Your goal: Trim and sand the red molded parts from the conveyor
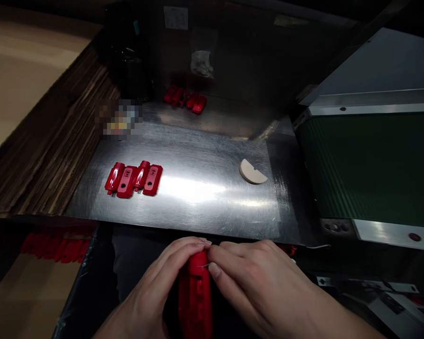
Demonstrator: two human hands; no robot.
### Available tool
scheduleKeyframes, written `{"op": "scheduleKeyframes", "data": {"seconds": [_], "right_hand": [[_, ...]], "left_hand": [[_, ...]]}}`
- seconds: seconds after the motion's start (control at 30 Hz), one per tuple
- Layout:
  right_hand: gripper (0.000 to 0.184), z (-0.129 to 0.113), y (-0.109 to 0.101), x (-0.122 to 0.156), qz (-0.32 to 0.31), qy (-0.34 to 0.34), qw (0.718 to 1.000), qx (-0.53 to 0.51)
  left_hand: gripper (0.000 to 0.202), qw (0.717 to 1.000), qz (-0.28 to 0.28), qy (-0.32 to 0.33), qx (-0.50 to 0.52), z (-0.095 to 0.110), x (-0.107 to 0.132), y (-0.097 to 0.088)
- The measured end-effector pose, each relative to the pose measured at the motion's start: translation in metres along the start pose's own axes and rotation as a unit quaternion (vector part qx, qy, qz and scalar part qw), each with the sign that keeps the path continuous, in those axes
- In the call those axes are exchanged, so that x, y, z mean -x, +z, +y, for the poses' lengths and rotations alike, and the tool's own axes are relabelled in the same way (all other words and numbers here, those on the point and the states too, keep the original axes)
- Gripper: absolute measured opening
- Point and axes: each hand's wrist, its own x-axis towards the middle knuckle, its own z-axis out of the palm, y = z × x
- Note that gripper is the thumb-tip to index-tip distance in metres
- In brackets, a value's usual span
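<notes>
My left hand (159, 287) and my right hand (254, 278) meet below the front edge of a steel table (205, 188), both closed around a red plastic part (195, 296) held upright between them. My right thumb and forefinger pinch at its top end, where a thin sliver shows. On the table's left lies a joined set of red plastic parts (134, 179). A second red set (185, 99) rests at the back by the dark wall.
A beige half-round disc (252, 172) lies on the table's right. A green conveyor belt (367, 165) runs along the right side. Stacked cardboard (45, 150) rises on the left. More red parts (54, 247) sit in a box below left.
</notes>
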Motion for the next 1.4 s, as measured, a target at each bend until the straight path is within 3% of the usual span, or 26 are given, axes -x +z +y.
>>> {"op": "scheduleKeyframes", "data": {"seconds": [0.47, 1.03, 1.4], "right_hand": [[0.029, -0.0047, -0.0077, -0.0048, -0.006, 0.024, 0.988, -0.149], [0.03, -0.008, -0.0001, -0.0056, -0.021, 0.037, 0.995, -0.091], [0.029, -0.0086, -0.0017, -0.0044, -0.057, 0.038, 0.986, -0.149]], "left_hand": [[0.112, 1.0, 0.013, 0.014, 0.012, -0.0014, 0.0014, -0.0025], [0.123, 1.0, 0.009, 0.016, -0.021, -0.0048, 0.0072, -0.0035], [0.12, 0.996, 0.0, 0.076, -0.042, -0.0059, 0.0044, -0.0062]]}}
